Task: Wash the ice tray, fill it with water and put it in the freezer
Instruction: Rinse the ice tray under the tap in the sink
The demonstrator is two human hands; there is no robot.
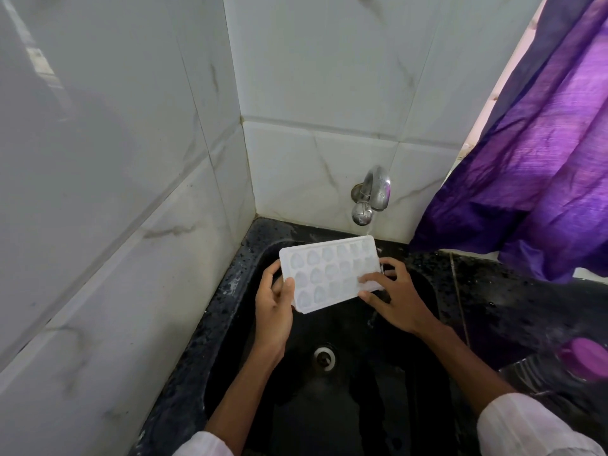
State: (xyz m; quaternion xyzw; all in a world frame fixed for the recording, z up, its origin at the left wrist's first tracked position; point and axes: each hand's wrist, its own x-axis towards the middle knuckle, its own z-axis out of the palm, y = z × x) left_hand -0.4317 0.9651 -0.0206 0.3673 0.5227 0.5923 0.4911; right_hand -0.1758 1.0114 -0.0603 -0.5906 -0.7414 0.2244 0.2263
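Note:
A white ice tray [325, 274] with heart-shaped cells is held over the black sink [230, 291], tilted toward me. Its far right corner sits under the chrome tap [373, 195], from which a thin stream of water runs onto the tray. My left hand [274, 301] grips the tray's left end, thumb on the front face and fingers behind. At the tray's right end, my right hand [391, 297] has its fingers spread over the cells and its thumb under the near edge.
The sink's drain [325, 357] lies below the tray. Marble-look tiled walls [131, 192] close in on the left and behind. A purple curtain [543, 159] hangs at the right. On the black counter at right stands a container with a purple lid [584, 357].

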